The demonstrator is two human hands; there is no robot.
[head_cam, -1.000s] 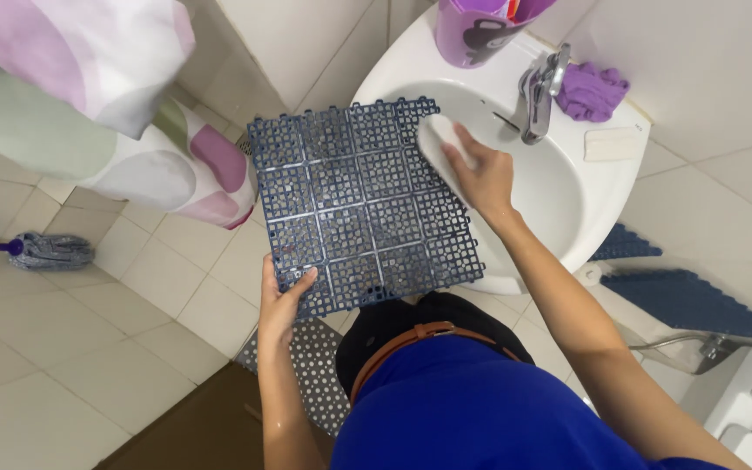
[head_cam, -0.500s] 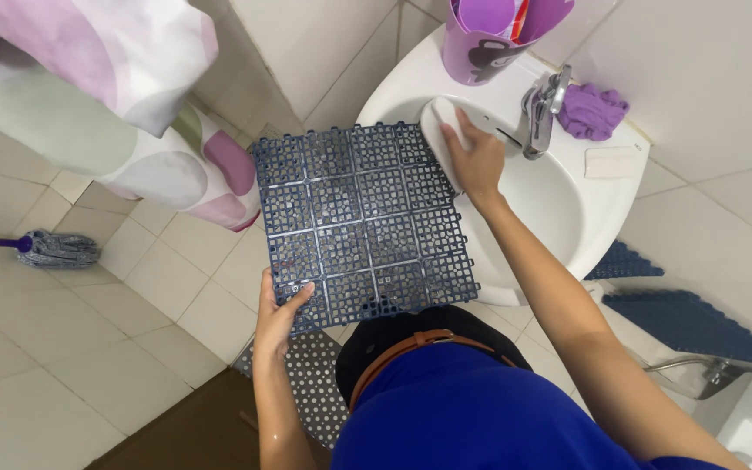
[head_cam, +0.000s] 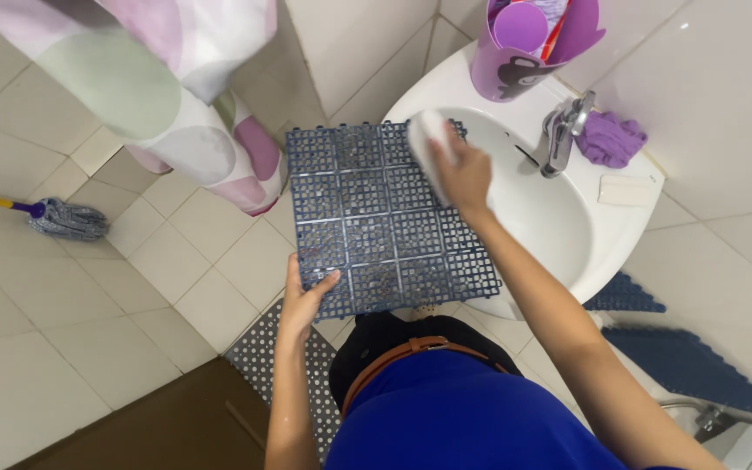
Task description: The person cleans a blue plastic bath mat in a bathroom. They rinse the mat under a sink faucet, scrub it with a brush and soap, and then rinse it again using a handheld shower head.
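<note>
A dark blue plastic grid mat (head_cam: 376, 218) lies across the left edge of a white sink (head_cam: 567, 226). My left hand (head_cam: 304, 300) grips the mat's near left corner, thumb on top. My right hand (head_cam: 461, 172) presses a white scrubbing pad (head_cam: 428, 148) onto the mat's far right part, close to the basin. The mat hides part of the sink's rim.
A chrome tap (head_cam: 561, 130), a purple cloth (head_cam: 611, 139), a bar of soap (head_cam: 624, 190) and a purple cup (head_cam: 524, 43) sit on the sink. A patterned curtain (head_cam: 158, 96) hangs at left. A mop (head_cam: 63, 218) lies on the tiles. More blue mats (head_cam: 689, 357) lie at right, a grey perforated mat (head_cam: 263, 357) below.
My right hand and the white pad have slid from the mat's right edge over the basin toward its far edge. The view has shifted; the left hand keeps its grip.
</note>
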